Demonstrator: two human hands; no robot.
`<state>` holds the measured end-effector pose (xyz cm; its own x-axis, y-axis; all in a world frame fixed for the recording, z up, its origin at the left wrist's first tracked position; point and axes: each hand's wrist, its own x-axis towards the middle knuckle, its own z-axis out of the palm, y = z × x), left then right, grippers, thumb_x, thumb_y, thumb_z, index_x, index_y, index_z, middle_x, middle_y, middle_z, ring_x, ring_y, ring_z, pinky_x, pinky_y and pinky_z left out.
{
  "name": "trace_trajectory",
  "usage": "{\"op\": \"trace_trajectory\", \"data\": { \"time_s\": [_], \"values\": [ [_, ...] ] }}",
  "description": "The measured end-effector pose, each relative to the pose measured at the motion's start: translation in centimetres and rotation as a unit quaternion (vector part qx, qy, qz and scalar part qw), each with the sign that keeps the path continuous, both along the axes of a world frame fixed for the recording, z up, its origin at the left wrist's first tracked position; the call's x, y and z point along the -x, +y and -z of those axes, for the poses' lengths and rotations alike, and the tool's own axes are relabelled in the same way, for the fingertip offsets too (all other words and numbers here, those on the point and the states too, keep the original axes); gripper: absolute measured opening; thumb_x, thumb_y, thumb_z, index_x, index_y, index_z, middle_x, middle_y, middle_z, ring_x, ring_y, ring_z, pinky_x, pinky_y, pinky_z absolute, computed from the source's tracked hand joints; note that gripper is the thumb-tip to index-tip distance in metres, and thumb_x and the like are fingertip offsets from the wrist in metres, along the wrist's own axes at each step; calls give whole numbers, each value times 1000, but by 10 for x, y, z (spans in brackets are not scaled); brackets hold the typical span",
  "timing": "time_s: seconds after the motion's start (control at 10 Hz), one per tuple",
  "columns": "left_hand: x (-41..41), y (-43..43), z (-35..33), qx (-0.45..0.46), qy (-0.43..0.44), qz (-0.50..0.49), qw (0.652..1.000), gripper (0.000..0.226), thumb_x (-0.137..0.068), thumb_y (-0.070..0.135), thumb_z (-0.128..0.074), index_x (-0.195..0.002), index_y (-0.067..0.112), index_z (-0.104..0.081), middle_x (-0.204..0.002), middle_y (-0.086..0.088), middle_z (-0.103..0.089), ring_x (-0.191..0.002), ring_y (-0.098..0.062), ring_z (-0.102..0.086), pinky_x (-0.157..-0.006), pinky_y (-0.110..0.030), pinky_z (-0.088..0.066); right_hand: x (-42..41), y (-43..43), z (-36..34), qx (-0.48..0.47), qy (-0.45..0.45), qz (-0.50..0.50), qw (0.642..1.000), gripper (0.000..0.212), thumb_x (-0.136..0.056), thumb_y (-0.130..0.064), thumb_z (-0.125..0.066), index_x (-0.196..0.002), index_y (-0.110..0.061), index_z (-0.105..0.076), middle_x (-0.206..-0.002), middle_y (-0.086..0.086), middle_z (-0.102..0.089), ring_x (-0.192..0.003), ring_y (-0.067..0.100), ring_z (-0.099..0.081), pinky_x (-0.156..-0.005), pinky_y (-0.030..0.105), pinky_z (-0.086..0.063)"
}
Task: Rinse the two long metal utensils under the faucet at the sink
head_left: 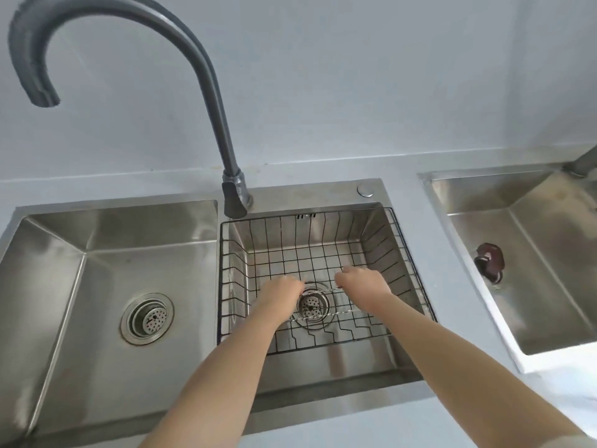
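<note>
**Both hands down in the wire basket over the drain**

Two bare forearms are extended into the right basin of the stainless steel double sink (323,373). The left hand (280,291) and right hand (363,282) are curled closed inside the black wire basket (410,253); a thin long metal utensil (339,313) is seen just below the right fingers, though the grasp cannot be told. The round perforated drain strainer (311,305) lies between the fingers. Beyond them, the grey gooseneck faucet (206,92) arches leftward.

3 basins (106,240); 1 faucet (206,92); 1 wire basket (323,221); 2 hands (281,291)
</note>
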<state>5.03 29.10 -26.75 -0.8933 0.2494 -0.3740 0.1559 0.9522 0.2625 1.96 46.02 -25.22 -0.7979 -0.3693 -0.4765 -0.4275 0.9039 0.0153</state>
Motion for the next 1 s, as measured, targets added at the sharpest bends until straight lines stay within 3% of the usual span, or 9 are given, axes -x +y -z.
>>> {"op": "trace_trajectory", "data": {
  "time_s": [0.1,0.4,0.6,0.7,0.8,0.9,1.0],
  "values": [
    [-1,2,14,15,6,-6,1000,25,-89,-3,-43,-105,4,-62,-115,-16,-61,-105,-31,-59,-86,-39,-50,1,-3,11,-2,-6,8,1000,45,-82,14,-43,-122,-8,-50,-119,12,-53,-103,33,-57,-73,35,-43],
    [1,-3,38,40,22,-21,999,37,-89,0,-45,-124,8,-55,-113,-13,-59,-110,-28,-53,-86,-36,-48,3,-12,38,20,-18,21,999,45,-79,15,-47,-119,-7,-51,-118,13,-51,-101,32,-58,-66,33,-37],
    [2,-5,44,15,32,-31,999,32,-86,-4,-47,-114,4,-60,-87,-8,-46,-104,-28,-53,-73,-33,-44,2,-15,41,37,-12,41,998,46,-80,15,-46,-120,-7,-49,-118,12,-51,-104,31,-57,-66,32,-36],
    [1,-7,41,11,44,-28,999,25,-83,-7,-48,-103,0,-61,-98,-12,-58,-103,-28,-54,-75,-35,-47,0,-15,39,43,-10,54,998,47,-79,15,-48,-120,-7,-48,-119,12,-51,-106,30,-55,-67,32,-36],
    [-1,-11,35,16,69,-8,997,19,-79,-6,-54,-92,2,-65,-93,-11,-64,-93,-26,-58,-69,-32,-47,-1,-18,29,39,-7,65,997,46,-81,14,-46,-121,-7,-47,-123,11,-49,-110,29,-53,-68,31,-34],
    [2,-23,26,2,135,3,991,16,-61,-9,-69,-68,5,-67,-69,-7,-67,-70,-24,-63,-53,-29,-48,0,-22,19,63,28,79,994,37,-86,9,-45,-119,-7,-47,-124,9,-49,-113,28,-49,-68,29,-33],
    [0,-34,10,-9,199,21,980,20,-52,5,-82,-66,12,-69,-68,0,-70,-65,-18,-66,-53,-25,-56,-1,-27,7,86,72,92,989,29,-96,-12,-40,-124,-9,-45,-129,5,-48,-119,23,-44,-80,30,-43]
  ]
}}
